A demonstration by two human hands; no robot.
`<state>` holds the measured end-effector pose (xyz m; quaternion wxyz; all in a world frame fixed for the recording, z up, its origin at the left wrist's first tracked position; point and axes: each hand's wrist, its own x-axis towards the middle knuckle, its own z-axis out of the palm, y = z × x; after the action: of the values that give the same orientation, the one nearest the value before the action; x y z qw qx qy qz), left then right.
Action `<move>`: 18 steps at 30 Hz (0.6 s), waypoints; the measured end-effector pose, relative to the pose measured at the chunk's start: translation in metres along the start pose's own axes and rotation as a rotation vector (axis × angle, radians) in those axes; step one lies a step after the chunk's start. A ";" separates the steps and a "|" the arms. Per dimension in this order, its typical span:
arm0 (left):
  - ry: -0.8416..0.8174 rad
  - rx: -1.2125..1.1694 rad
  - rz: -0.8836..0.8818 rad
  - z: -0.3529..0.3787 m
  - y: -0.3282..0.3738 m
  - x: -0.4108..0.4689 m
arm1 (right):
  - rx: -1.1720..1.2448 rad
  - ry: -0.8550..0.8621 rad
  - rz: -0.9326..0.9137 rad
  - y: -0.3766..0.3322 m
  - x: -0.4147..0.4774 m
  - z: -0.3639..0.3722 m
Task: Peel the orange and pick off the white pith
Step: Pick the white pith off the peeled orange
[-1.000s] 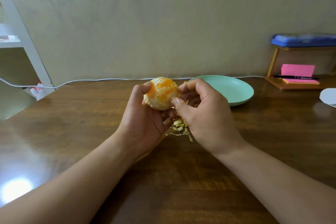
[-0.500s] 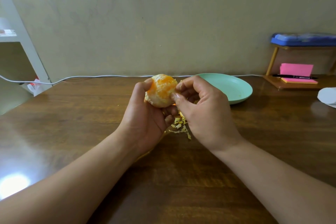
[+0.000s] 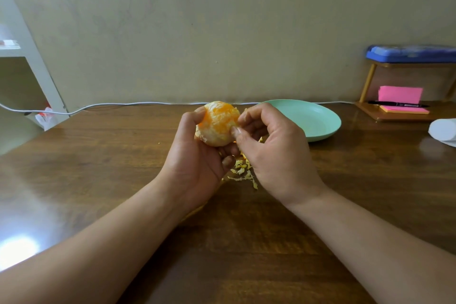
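1. The orange, peeled, with pale pith patches on its flesh, is held above the wooden table.
2. The left hand grips the orange from its left and underneath, thumb on top and fingers curled below.
3. The right hand meets the orange's right side, thumb and curled forefinger pinching at its surface.
4. Pith scraps lie on the table just below the orange.
5. A green plate sits to the right of the orange, with pink sticky notes well beyond.

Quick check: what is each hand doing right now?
Left hand: closed, holding the orange.
Right hand: closed, thumb and curled fingers pinching at the orange's side.
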<state>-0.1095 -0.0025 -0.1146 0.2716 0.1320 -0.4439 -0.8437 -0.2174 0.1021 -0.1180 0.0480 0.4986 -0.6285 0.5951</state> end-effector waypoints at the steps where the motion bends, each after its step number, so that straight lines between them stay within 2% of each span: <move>1: 0.002 0.003 0.001 0.000 0.000 0.000 | -0.018 0.001 -0.004 0.000 0.000 0.000; 9: 0.043 0.107 0.029 0.001 0.001 0.000 | -0.041 -0.026 -0.023 0.002 0.002 -0.003; 18: 0.105 0.188 0.105 0.004 -0.003 0.001 | -0.198 0.022 -0.089 0.010 0.006 -0.002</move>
<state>-0.1128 0.0011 -0.1145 0.3249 0.1777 -0.5124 -0.7748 -0.2287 0.0988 -0.1208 0.1304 0.5124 -0.6606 0.5329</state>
